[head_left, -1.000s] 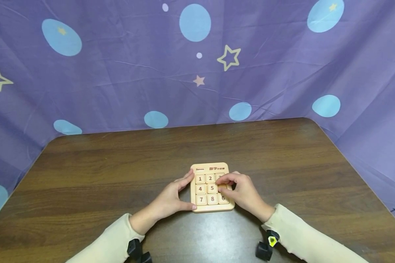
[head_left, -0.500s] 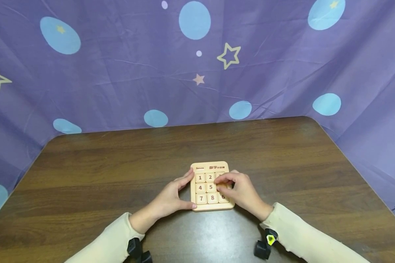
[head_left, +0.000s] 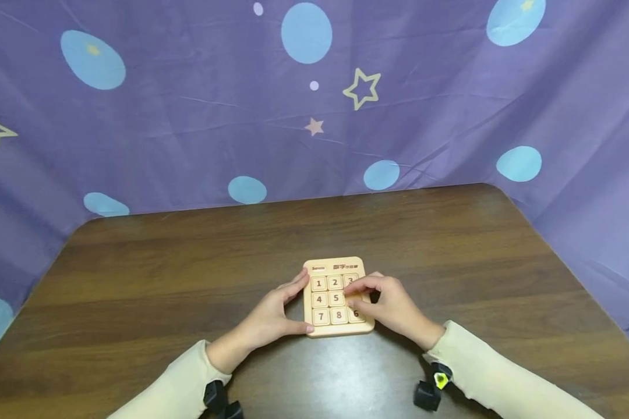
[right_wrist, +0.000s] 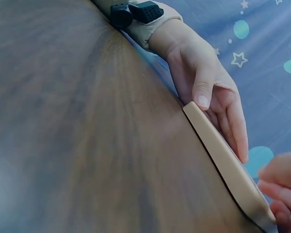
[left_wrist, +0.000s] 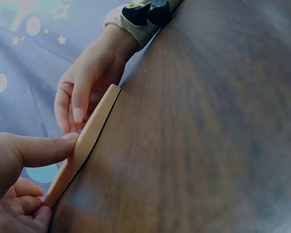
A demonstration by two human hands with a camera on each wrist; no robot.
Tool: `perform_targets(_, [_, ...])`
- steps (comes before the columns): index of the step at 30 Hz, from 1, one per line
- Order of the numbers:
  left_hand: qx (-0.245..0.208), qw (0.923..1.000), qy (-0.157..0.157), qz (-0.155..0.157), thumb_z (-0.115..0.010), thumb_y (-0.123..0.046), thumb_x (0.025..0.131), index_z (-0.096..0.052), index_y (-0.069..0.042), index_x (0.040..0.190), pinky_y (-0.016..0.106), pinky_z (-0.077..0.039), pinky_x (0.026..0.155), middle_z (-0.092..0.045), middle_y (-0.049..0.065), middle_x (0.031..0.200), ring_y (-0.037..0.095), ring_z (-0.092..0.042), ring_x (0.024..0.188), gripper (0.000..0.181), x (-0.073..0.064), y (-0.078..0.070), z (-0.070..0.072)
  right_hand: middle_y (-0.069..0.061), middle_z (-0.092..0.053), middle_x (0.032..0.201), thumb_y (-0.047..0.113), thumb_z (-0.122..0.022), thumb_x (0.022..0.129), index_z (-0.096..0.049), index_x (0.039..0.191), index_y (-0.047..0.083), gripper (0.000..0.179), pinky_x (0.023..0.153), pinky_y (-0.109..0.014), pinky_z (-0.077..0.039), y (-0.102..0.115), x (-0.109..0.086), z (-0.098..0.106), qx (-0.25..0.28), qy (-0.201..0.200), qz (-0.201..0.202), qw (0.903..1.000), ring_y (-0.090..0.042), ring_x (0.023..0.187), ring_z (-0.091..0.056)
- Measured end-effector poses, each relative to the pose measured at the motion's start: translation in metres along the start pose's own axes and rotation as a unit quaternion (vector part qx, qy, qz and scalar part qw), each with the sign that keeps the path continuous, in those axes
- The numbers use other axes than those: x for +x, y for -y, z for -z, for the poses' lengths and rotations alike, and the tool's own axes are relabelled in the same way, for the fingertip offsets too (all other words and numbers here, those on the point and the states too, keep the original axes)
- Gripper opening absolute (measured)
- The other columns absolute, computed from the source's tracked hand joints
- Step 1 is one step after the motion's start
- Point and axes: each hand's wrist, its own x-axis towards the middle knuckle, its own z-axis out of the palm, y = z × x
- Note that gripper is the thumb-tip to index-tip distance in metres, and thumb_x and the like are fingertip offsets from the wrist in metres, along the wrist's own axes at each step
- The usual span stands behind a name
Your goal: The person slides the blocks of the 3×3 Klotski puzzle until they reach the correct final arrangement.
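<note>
A light wooden number slide puzzle [head_left: 340,331] lies flat on the brown table. Its square tiles show 1, 2, 3 in the top row, 4 and 5 in the middle, and 7, 8, 6 at the bottom. My left hand [head_left: 268,317] grips the puzzle's left side, thumb at the near corner and fingers along the upper edge. My right hand [head_left: 390,301] is over the right column, with index fingertip and thumb apart, beside the 5 tile [head_left: 336,298]. It hides the middle-right spot and part of the 6 tile [head_left: 356,315].
The dark wood-grain table [head_left: 188,250] stretches around the puzzle. A purple curtain [head_left: 204,116] with blue dots and stars hangs behind it. Black devices are strapped at both sleeves, one by the right cuff [head_left: 434,384].
The 5 tile has slid slightly left, closer to the 4. My right hand has shifted a little, showing more of the 3 tile. The left hand keeps its hold.
</note>
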Motion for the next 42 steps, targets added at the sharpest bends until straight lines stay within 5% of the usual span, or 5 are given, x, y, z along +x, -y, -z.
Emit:
perform_targets(7, [0.0,1.0,-0.002,-0.005,-0.084,-0.009,0.064,-0.036,0.006,0.14,0.047,-0.017,0.113,-0.027,0.012,0.152,0.029,-0.024,0.14,0.091,0.0,0.0,0.0,0.005,-0.068,0.089,0.011,-0.077,0.075,-0.073,0.095,0.014,0.02,0.073,-0.023,-0.046,-0.005,-0.012,0.009,0.033,0.019,-0.003,0.9993,-0.011,0.08,-0.056])
perform_targets(42, [-0.008,1.0,-0.005,-0.002,-0.084,-0.008,0.063,-0.037,0.006,0.14,0.048,-0.015,0.114,-0.027,0.012,0.152,0.03,-0.023,0.14,0.091,-0.001,0.002,0.0,0.008,-0.067,0.093,0.011,-0.078,0.073,-0.071,0.096,0.016,0.024,0.077,-0.024,-0.047,-0.006,-0.014,0.011,-0.005,0.048,0.019,0.9987,-0.009,0.084,-0.056])
